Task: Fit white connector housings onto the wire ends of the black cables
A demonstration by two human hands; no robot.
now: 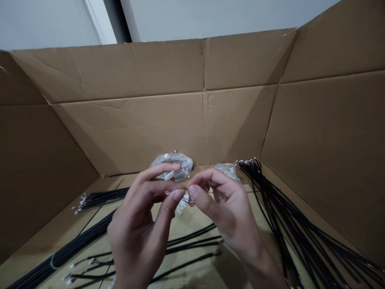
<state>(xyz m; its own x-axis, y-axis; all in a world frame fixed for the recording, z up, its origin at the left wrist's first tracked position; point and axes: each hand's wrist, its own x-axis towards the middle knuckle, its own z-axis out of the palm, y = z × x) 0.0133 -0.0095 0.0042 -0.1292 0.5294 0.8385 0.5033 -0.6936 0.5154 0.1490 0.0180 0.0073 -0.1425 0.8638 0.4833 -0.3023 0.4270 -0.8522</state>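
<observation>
My left hand and my right hand meet fingertip to fingertip in the middle of the head view. Thin wires show just below the joined fingertips, and both hands pinch at a fine wire end. A white connector with coloured wires sticks out between the index and middle fingers of my left hand. My fingers hide most of the wire. Behind the hands lies a small pile of white connector housings.
Cardboard walls surround the work surface. Black cable bundles lie at the right, far left and near left. Several loose black cables lie under my hands. Two clear plastic bags stand by the back wall.
</observation>
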